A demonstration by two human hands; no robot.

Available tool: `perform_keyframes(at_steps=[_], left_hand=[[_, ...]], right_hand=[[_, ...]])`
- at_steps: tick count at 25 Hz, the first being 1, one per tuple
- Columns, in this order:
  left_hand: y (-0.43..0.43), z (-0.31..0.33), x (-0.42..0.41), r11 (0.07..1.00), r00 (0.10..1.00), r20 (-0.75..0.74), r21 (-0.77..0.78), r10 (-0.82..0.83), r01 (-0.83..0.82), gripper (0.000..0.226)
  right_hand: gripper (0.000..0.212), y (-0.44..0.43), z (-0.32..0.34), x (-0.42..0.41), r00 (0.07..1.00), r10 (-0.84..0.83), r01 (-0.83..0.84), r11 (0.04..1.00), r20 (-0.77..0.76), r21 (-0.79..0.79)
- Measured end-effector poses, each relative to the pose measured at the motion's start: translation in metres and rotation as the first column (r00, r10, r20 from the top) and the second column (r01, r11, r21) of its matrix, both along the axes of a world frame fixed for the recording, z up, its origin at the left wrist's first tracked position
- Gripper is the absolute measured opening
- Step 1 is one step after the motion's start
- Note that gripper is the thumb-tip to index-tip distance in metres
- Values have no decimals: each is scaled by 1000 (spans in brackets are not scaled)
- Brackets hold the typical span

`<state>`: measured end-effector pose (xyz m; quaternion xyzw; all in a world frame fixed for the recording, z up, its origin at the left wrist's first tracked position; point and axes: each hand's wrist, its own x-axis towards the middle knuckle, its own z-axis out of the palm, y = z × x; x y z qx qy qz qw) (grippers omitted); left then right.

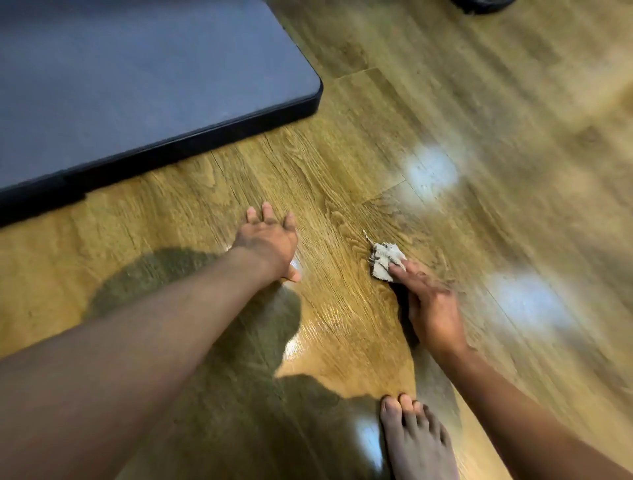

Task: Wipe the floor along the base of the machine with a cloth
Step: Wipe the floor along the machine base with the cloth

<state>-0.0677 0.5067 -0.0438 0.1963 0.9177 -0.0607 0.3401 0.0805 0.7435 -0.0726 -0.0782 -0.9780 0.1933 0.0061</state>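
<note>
- The left hand lay flat on the floor, fingers spread wide and holding nothing. It was probably a prop for the person's weight while they leaned low and forward.
- The right hand pressed the cloth down on the boards. Its fingers lay fairly straight over the cloth's near edge, the forefinger reaching furthest, so it was pushing the cloth flat rather than bunching it.
- The cloth was a small, pale grey scrap of coarse weave, creased, with frayed edges and a loose thread trailing off its far corner.
- It sat on open floor to the right of the left hand and well short of the machine base. By my reading the strip right against the base was not yet being wiped.
- The base showed as a broad, dull blue-grey slab with a matt top, a black rim and a rounded corner. Its long edge ran diagonally across the upper left.
- The floor was glossy wood-grain plank in warm yellow-brown, with visible seams. It caught bright glare patches and the person's shadow, and the right side was smeared by motion blur.
- A bare foot was planted near the bottom edge, which fits a crouch.
- A dark object sat at the top edge, too cropped to identify.
</note>
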Motion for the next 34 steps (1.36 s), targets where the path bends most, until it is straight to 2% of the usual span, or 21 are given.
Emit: perform_keyframes(at_steps=[4,6,12,14,16,18,22,25,31,34], left_hand=[[-3,-2,0,999,999,-5,-20,-40,40,115],[-2,-2,1,999,999,-3,-32,-38,38,115],[9,10,-2,998,999,40,-63,-2,5,121],[14,16,-6,996,1000,26,-84,-11,13,129],[16,15,-11,989,998,3,-134,-58,58,135],[18,11,-19,983,996,4,-162,-92,91,138],[19,2,-24,989,996,17,-116,-93,94,140],[24,-4,-30,991,996,67,-113,-66,73,143],[24,1,-29,989,993,52,-106,-103,108,135],[24,4,-27,989,995,44,-117,-85,90,136]], right_hand=[[37,-7,-2,-64,1000,-10,11,998,-16,67],[37,-13,-3,-90,999,13,-11,999,-38,50],[47,29,1,9,999,39,-41,996,25,73],[43,33,0,13,999,-13,11,999,50,45],[36,24,-3,-17,998,-53,52,998,31,37],[39,10,-8,-78,1000,21,-21,998,8,52],[45,-20,-22,-210,998,66,-67,996,17,59],[50,-39,-27,-273,996,87,-86,992,-5,91],[55,-35,-32,-305,984,177,-176,982,2,74],[44,-17,-29,-271,967,248,-248,969,-59,13]])
